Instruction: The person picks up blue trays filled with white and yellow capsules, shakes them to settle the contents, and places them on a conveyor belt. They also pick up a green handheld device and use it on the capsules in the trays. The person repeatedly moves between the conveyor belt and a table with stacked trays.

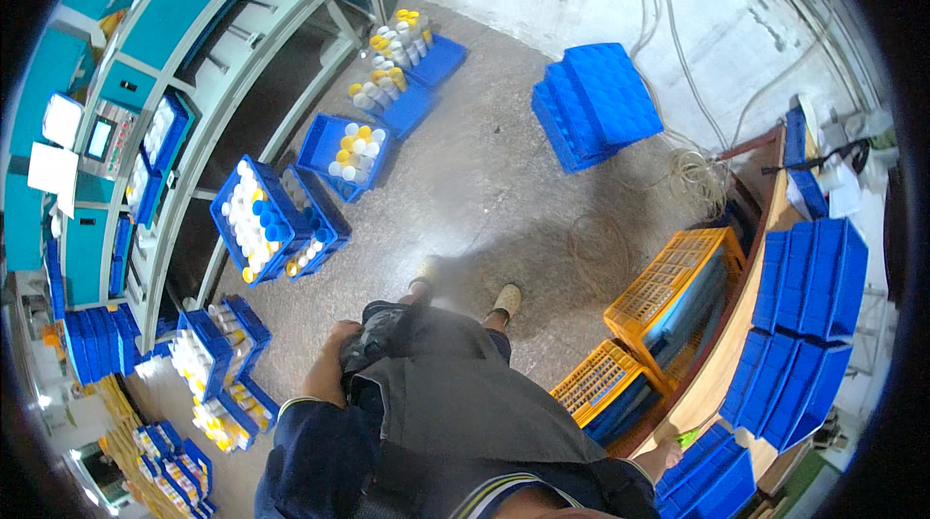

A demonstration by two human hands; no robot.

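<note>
The dark bundle sits close against the person's front, at waist height, just left of the body's midline. It looks like crumpled dark cloth or a glove; the blur leaves its kind unclear. The left hand is wrapped on its left side, fingers curled around it and touching it, so the bundle lies directly to the inner side of that hand, with no clear long axis.

The right hand is well apart, low at the right, near a small green thing beside the curved wooden counter; I cannot tell whether its fingers are spread or closed. The left hand is far the nearer of the two.

Ahead of the feet lies bare concrete floor. To the right stand orange crates. Farther left, blue trays of white and yellow-capped bottles sit along a teal machine, and a stack of blue trays rests near the far wall.
</note>
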